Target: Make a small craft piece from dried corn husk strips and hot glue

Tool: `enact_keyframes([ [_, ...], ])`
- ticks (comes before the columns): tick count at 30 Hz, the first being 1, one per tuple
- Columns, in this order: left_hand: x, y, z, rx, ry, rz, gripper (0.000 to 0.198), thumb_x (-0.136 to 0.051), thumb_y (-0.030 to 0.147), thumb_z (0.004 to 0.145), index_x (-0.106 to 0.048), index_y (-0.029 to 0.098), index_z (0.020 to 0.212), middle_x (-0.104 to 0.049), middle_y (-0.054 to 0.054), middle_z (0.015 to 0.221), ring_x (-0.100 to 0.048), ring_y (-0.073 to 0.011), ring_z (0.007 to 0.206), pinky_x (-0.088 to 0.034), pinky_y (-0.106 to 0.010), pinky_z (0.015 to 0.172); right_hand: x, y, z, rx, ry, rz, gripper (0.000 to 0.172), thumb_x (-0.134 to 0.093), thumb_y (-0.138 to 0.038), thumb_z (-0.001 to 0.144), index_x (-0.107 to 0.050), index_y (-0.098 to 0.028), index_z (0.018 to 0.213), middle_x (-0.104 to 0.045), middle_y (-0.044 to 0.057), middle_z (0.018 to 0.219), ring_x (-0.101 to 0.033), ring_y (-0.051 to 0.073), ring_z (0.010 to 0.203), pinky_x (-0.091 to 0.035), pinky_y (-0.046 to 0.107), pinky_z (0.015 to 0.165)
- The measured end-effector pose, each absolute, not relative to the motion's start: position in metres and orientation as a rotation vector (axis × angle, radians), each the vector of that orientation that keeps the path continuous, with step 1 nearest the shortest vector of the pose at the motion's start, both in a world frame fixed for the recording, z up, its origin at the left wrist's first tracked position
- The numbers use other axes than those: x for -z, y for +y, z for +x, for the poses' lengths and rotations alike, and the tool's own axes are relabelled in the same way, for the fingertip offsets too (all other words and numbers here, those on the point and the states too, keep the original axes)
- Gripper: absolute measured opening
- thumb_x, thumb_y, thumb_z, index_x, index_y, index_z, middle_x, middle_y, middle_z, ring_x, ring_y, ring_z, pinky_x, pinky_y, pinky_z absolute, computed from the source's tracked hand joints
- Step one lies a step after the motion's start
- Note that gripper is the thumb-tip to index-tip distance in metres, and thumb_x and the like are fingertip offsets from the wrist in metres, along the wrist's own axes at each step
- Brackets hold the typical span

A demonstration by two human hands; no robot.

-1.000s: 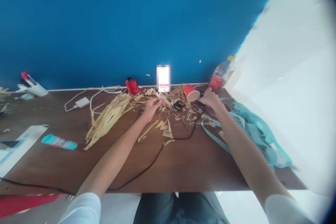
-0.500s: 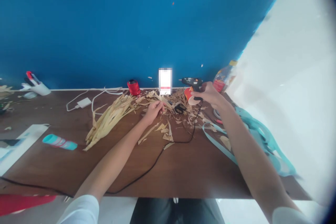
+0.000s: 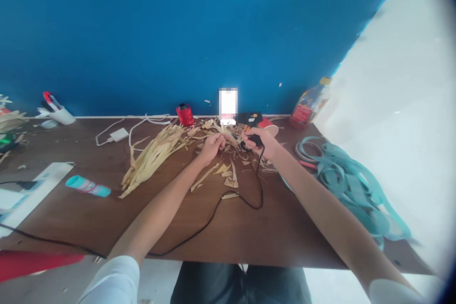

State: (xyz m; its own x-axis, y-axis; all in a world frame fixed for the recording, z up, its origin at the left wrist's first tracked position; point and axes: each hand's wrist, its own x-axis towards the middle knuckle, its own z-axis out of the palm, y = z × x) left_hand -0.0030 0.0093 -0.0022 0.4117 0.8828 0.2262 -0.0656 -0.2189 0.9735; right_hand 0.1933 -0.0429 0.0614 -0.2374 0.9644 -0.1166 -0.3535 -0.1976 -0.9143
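Note:
My right hand [image 3: 262, 143] is closed round the handle of a black glue gun [image 3: 251, 123] and holds it above the table, its nozzle turned left toward my left hand. The gun's black cord [image 3: 221, 202] loops down over the table to the front edge. My left hand [image 3: 212, 145] pinches a pale dried strip [image 3: 228, 137] at the heap of dry husk pieces [image 3: 235, 152] in the middle of the brown table [image 3: 249, 232]. The two hands are close together.
A long bundle of dried strips [image 3: 151, 159] lies to the left. At the back stand a red spool [image 3: 185, 115], a red paper cup [image 3: 270, 128] and a bottle [image 3: 309, 104]. Teal ribbon [image 3: 349, 185] is piled on the right. A teal tube [image 3: 87, 186] and a white charger [image 3: 119, 135] lie left.
My right hand picked the glue gun up from behind the red cup and carried it left, up to my left hand. The left hand stayed on the strip.

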Motion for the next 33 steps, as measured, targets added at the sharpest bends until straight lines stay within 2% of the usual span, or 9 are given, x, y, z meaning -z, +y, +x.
enact_keyframes([
  [4, 0.002, 0.008, -0.002, -1.071, 0.785, 1.49, 0.035, -0.055, 0.048, 0.084, -0.063, 0.014, 0.083, -0.046, 0.002, 0.058, -0.041, -0.0095, 0.054, -0.032, -0.024, 0.054, -0.045, -0.043, 0.179, -1.462, -1.041, -0.966, 0.021, -0.065, -0.036, 0.07, -0.054, -0.018, 0.074, -0.054, -0.003, 0.057, -0.038, 0.006, 0.04, -0.017, 0.021, 0.032],
  [9, 0.002, 0.009, -0.002, -1.071, 0.799, 1.436, 0.036, -0.059, 0.048, 0.082, -0.064, 0.013, 0.087, -0.051, 0.001, 0.061, -0.045, -0.0095, 0.056, -0.036, -0.024, 0.056, -0.026, -0.045, 0.166, -1.261, -1.046, -0.986, 0.028, -0.067, -0.045, 0.071, -0.053, -0.021, 0.076, -0.059, -0.003, 0.062, -0.044, 0.007, 0.039, -0.022, 0.021, 0.032],
  [13, 0.003, 0.011, -0.002, -1.107, 0.821, 1.341, 0.031, -0.063, 0.042, 0.079, -0.059, 0.013, 0.091, -0.056, 0.001, 0.064, -0.048, -0.0087, 0.057, -0.038, -0.023, 0.059, -0.015, -0.047, 0.161, -1.161, -1.109, -0.998, 0.033, -0.069, -0.048, 0.07, -0.055, -0.02, 0.079, -0.059, -0.002, 0.064, -0.044, 0.007, 0.037, -0.025, 0.021, 0.032],
  [18, 0.005, 0.011, -0.001, -1.136, 0.82, 1.306, 0.031, -0.067, 0.04, 0.077, -0.055, 0.013, 0.085, -0.062, -0.001, 0.066, -0.054, -0.01, 0.06, -0.043, -0.025, 0.063, -0.007, -0.047, 0.158, -0.985, -1.159, -1.014, 0.028, -0.067, -0.045, 0.073, -0.057, -0.02, 0.08, -0.049, -0.006, 0.049, -0.045, 0.008, 0.037, -0.03, 0.021, 0.034],
  [21, 0.004, 0.01, -0.001, -1.134, 0.837, 1.28, 0.033, -0.068, 0.042, 0.075, -0.055, 0.012, 0.083, -0.065, -0.003, 0.068, -0.056, -0.0103, 0.06, -0.045, -0.025, 0.063, -0.006, -0.047, 0.157, -0.977, -1.165, -1.024, 0.025, -0.066, -0.043, 0.075, -0.057, -0.02, 0.081, -0.048, -0.007, 0.046, -0.044, 0.009, 0.036, -0.031, 0.021, 0.035],
  [26, 0.002, 0.008, 0.0, -1.105, 0.864, 1.296, 0.035, -0.069, 0.045, 0.074, -0.058, 0.012, 0.08, -0.068, -0.006, 0.072, -0.058, -0.0108, 0.06, -0.045, -0.025, 0.062, -0.009, -0.048, 0.157, -1.002, -1.165, -1.081, 0.028, -0.066, -0.047, 0.074, -0.056, -0.021, 0.079, -0.056, -0.003, 0.054, -0.046, 0.01, 0.037, -0.032, 0.023, 0.034],
  [30, 0.002, 0.006, 0.001, -1.093, 0.844, 1.315, 0.035, -0.068, 0.045, 0.075, -0.06, 0.012, 0.082, -0.068, -0.006, 0.072, -0.058, -0.0116, 0.061, -0.045, -0.025, 0.062, -0.011, -0.05, 0.158, -1.028, -1.207, -1.124, 0.027, -0.063, -0.048, 0.077, -0.058, -0.021, 0.081, -0.053, -0.004, 0.047, -0.041, 0.01, 0.035, -0.031, 0.024, 0.034],
  [33, 0.003, 0.007, 0.001, -1.103, 0.838, 1.343, 0.032, -0.066, 0.044, 0.077, -0.061, 0.012, 0.081, -0.067, -0.005, 0.071, -0.058, -0.0116, 0.062, -0.045, -0.025, 0.062, -0.011, -0.05, 0.159, -0.969, -1.222, -1.137, 0.026, -0.063, -0.047, 0.077, -0.059, -0.021, 0.077, -0.052, -0.004, 0.046, -0.042, 0.01, 0.037, -0.034, 0.024, 0.038],
])
